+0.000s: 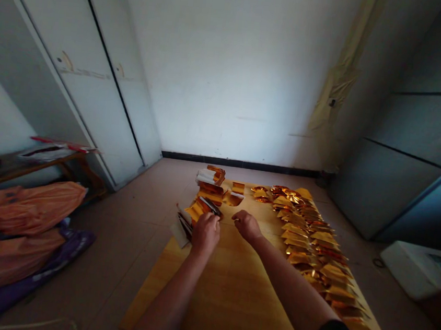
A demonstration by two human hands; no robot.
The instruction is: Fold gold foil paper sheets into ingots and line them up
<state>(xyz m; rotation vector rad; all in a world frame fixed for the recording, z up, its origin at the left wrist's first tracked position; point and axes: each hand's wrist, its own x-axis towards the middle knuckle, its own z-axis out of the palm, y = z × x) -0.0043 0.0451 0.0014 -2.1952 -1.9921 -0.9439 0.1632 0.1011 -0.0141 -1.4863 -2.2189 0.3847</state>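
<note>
My left hand (206, 233) is closed at the left side of the wooden board, its fingers curled at the near edge of some gold foil paper (196, 209). A dark-edged sheet sticks out just beyond those fingertips. To the right, my right hand (247, 225) hovers over the board with fingers pinched together; whatever may be between them is too small to make out. A loose curved gold sheet (233, 199) lies just past both hands. Behind it is a smaller gold piece (237, 188). More paper with pale backs (180, 231) leans out beside my left wrist.
Rows of folded gold paper pieces (296, 230) cover the right side of the board (226, 291). A curled paper stack (207, 177) stands at its far left corner. Orange and purple bags (19, 238) lie on the floor at left; a white box (417, 267) sits at right.
</note>
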